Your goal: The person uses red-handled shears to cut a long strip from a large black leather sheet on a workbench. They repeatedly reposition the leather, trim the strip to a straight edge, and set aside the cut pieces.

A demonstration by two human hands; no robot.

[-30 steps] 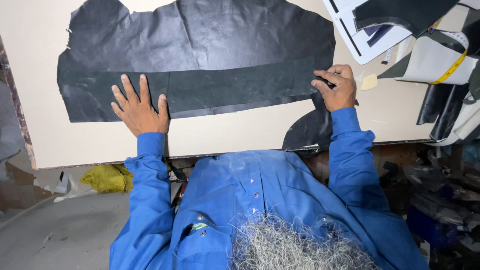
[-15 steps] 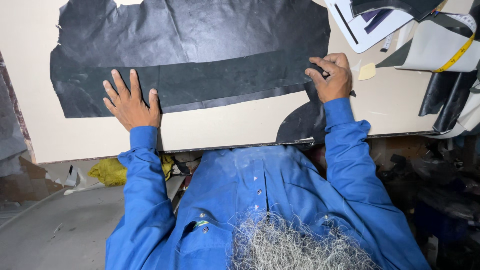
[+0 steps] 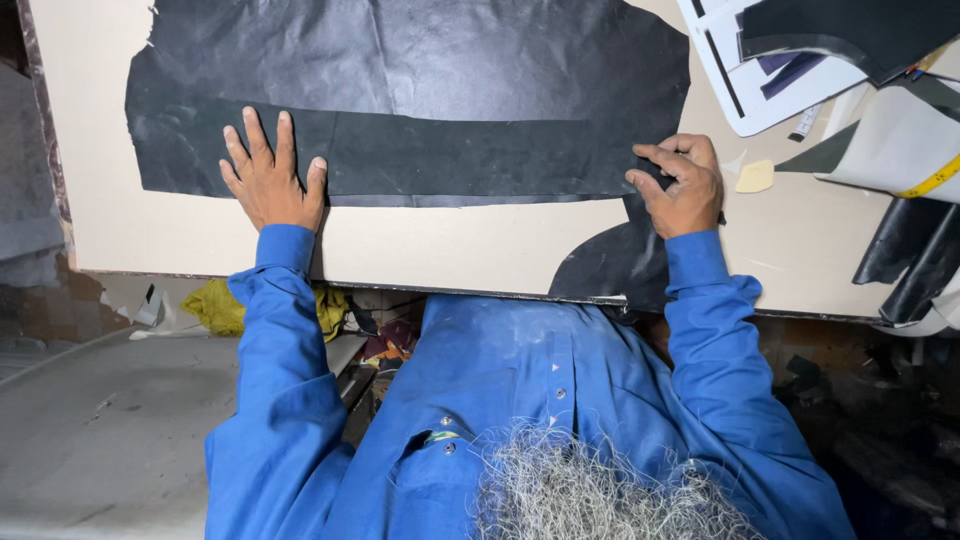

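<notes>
A large sheet of black leather [image 3: 420, 70] lies spread on a cream cutting table [image 3: 440, 245]. Along its near edge a long dark strip [image 3: 450, 160] lies folded over or laid on top. My left hand [image 3: 270, 180] presses flat on the strip's left part, fingers spread. My right hand [image 3: 682, 185] is closed on the right end of the strip, with a small dark tool half hidden under the fingers. Another black leather piece [image 3: 615, 265] hangs over the table's front edge under my right wrist.
White paper patterns [image 3: 760, 80], black leather offcuts [image 3: 915, 250] and a yellow tape measure [image 3: 935, 178] crowd the table's right end. A small cream scrap [image 3: 755, 177] lies beside my right hand. Below the table's left front are yellow cloth [image 3: 220, 305] and a grey floor [image 3: 100, 420].
The view has shifted and the leather sits a little higher in frame. Both hands stay on the strip in nearly the same places.
</notes>
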